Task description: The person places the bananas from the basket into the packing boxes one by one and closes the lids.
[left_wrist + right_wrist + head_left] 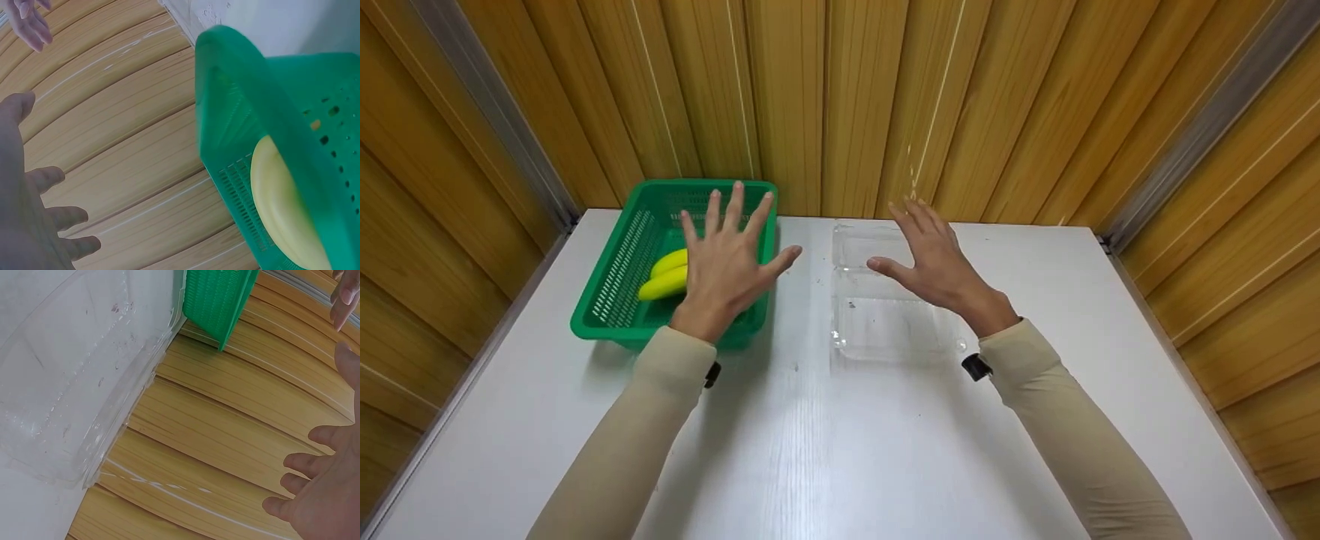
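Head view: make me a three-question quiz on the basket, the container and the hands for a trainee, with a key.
1. What fruit shows in the green basket?
2. True or false: the left hand and the right hand both hold nothing.
3. In the head view, where does the green basket stand relative to the clear container? A) to its right B) to its left C) inside it

Key: 1: yellow bananas; 2: true; 3: B
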`<state>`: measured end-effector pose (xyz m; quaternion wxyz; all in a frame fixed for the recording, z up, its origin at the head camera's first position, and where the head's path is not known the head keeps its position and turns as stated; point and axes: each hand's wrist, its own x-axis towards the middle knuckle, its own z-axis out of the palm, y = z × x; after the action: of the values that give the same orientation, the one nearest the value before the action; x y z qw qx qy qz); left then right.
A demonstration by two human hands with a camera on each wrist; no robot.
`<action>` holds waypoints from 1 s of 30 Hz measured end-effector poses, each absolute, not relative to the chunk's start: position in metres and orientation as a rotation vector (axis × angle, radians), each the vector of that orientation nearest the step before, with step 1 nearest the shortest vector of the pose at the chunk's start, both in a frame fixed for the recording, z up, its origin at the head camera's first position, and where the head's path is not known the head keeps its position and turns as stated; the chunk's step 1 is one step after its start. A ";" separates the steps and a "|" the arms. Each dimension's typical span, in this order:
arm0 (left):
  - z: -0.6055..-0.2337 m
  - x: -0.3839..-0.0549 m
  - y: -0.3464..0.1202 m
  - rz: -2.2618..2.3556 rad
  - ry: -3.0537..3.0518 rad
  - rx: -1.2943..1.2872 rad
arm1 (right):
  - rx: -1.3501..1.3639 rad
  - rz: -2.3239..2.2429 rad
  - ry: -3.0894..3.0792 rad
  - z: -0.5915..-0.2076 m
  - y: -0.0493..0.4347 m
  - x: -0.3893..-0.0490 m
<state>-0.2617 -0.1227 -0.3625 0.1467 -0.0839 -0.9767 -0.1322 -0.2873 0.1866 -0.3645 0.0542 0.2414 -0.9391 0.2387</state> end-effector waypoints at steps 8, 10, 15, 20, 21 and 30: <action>-0.363 -0.260 -0.132 -0.410 -2.783 -0.231 | 0.740 0.768 -2.850 -0.367 0.180 -0.289; -0.364 -0.259 -0.134 -0.412 -2.782 -0.231 | 0.745 0.779 -2.851 -0.367 0.178 -0.289; -0.365 -0.257 -0.140 -0.429 -2.758 -0.232 | 0.774 0.797 -2.846 -0.367 0.175 -0.289; -0.366 -0.255 -0.145 -0.449 -2.732 -0.219 | 0.798 0.810 -2.835 -0.366 0.171 -0.288; -0.367 -0.255 -0.147 -0.451 -2.727 -0.216 | 0.800 0.811 -2.836 -0.366 0.170 -0.288; -0.368 -0.253 -0.158 -0.475 -2.706 -0.191 | 0.808 0.826 -2.846 -0.369 0.164 -0.289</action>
<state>-0.2530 -0.1582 -0.3685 0.1928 -0.0680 -0.9642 -0.1692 -0.2891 0.1640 -0.3694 0.0352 0.2628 -0.9260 0.2689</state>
